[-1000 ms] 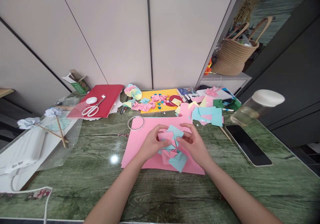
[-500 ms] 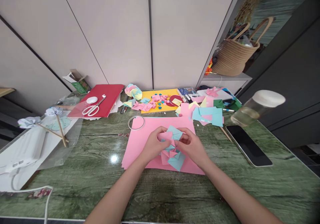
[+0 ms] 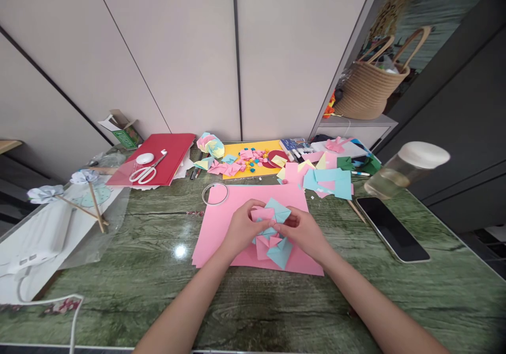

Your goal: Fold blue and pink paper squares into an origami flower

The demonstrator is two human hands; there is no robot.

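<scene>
Both hands, the left hand (image 3: 241, 230) and the right hand (image 3: 304, 232), are closed around a folded paper piece (image 3: 272, 232) of pink and blue, above the pink sheet (image 3: 221, 222) near the counter (image 3: 118, 269) middle.

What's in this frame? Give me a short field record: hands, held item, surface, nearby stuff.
left hand: grips the folded paper piece from its left side
right hand: grips the same piece from its right side
held item: pink and blue folded paper piece, over the pink sheet
surface: green marbled table
right of hands: phone lying flat, lidded jar
left of hands: tape ring, scissors on red folder
behind: loose paper squares, yellow sheet
</scene>
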